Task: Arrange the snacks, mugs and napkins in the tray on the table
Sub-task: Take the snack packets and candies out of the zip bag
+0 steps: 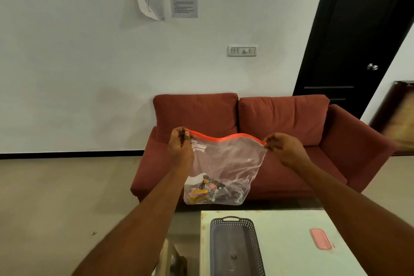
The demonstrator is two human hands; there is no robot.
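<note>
A clear zip bag (226, 161) with an orange-red seal strip hangs in the air above the table's far edge. My left hand (180, 148) pinches its top left corner and my right hand (283, 149) pinches its top right corner. Several snack packets (206, 190), yellow, black and red, lie bunched in the bag's bottom. Below, a dark grey perforated tray (253, 244) with a handle stands on the pale table (291, 231); apart from a small dark mark on its floor, nothing lies in it.
A flat pink lid-like thing (320, 238) lies on the table right of the tray. A red sofa (291, 119) stands behind the table against a white wall. A black door (358, 29) is at the right. Something pale sits low at the table's left.
</note>
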